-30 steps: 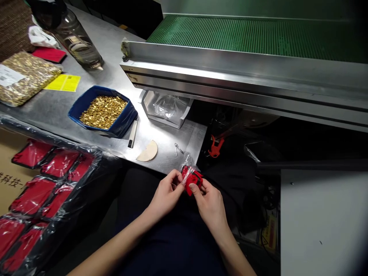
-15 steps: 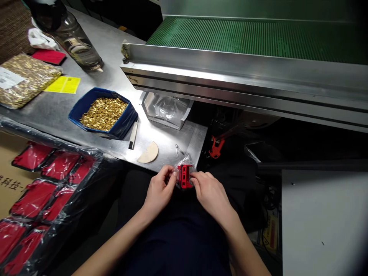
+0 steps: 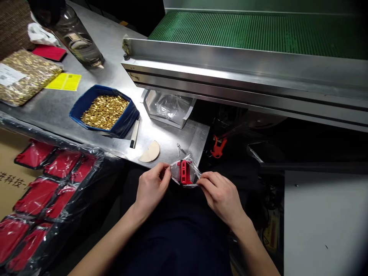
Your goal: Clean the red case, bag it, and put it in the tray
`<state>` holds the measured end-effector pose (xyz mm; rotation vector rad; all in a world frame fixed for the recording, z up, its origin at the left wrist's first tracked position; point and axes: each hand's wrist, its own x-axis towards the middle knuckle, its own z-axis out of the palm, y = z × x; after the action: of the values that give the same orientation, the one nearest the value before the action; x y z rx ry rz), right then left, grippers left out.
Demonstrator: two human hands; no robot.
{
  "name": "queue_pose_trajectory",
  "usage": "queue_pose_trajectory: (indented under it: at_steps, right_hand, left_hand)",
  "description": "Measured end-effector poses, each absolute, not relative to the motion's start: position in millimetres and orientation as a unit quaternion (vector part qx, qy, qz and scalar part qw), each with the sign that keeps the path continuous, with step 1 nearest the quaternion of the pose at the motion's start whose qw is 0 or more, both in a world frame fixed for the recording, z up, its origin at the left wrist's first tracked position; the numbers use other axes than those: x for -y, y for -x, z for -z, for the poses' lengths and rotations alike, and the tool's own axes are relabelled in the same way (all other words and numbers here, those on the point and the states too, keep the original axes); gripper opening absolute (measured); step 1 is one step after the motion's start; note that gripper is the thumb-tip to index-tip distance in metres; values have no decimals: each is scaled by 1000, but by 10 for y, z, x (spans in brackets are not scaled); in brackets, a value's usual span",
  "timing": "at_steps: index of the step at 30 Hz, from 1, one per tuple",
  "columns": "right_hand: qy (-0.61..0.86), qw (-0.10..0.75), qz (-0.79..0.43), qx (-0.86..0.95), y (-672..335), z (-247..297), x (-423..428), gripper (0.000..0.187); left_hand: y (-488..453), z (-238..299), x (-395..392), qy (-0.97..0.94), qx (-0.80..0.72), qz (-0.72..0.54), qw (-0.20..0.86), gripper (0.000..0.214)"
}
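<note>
A small clear plastic bag (image 3: 185, 173) with a red plastic part inside is stretched between my two hands, just in front of the metal table's near edge. My left hand (image 3: 151, 187) pinches the bag's left side with thumb and forefinger. My right hand (image 3: 220, 195) pinches its right lower edge, fingers closed. The red part stands upright inside the bag. My lap, in dark cloth, lies below.
On the metal table (image 3: 94, 46) stand a blue tray of small brass pieces (image 3: 104, 111), a white pen-like tool (image 3: 134, 132), a half-round wooden piece (image 3: 149, 152), a tray of clear bags (image 3: 169, 107), a brass-filled bag (image 3: 24, 76) and a bottle (image 3: 76, 36). Red bagged parts (image 3: 48, 184) lie left. A green conveyor (image 3: 258, 32) runs behind.
The bagged red part turned upright and moved slightly up; my hands drew apart, spreading the bag between them.
</note>
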<state>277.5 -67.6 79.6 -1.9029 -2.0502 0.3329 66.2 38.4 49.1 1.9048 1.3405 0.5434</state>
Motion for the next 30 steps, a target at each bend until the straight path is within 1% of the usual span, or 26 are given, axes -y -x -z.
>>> queue_pose_trajectory:
  at_steps: [2,4,8,12,15,18,21,23,27,29,30]
  right_hand:
    - [661,183,-108,720,-2756,-824,682,17]
    - [661,208,-94,715,-2727,-872,694,17]
    - [669,239,-73,700,-2653,-976,717,17]
    - [672,280,-102,678,-2591,-1035,728,17]
    - [668,301,-119,670,-2563,-1075,721,14]
    - [648,316,-114,684,-2551,-1124,673,17]
    - [614,315,-118,715,-2550,-1152,579,18]
    - [594,325,-164,718,-2547,-1143,520,18]
    - [592,378,-254,665,-2512,-1077,494,19]
    - [597,410,-278,632,-2493,-1036,521,20]
    - [597,424,-292,615,-2489,-1017,538,21]
  left_hand:
    - [-645,-550,-402,-768,-498,-242,321,15]
    - [-623,-654,-421,-782,-482,-253,302,16]
    - [-562,-907,-478,-803,-463,-229,297,14]
    - [-528,-1057,-531,-801,-455,-240,306,12]
    - [-531,-1106,-526,-782,-444,-247,362,12]
    - [-563,-1147,-464,-778,-367,-237,451,15]
    - [-619,-1166,-405,-773,-313,-206,511,17]
    - [-648,-1157,-393,-760,-305,-193,541,19]
    - [-642,-1043,-402,-713,-301,-170,610,19]
    - [-611,-919,-404,-686,-283,-185,644,21]
    - [-592,-846,-406,-669,-273,-200,661,26]
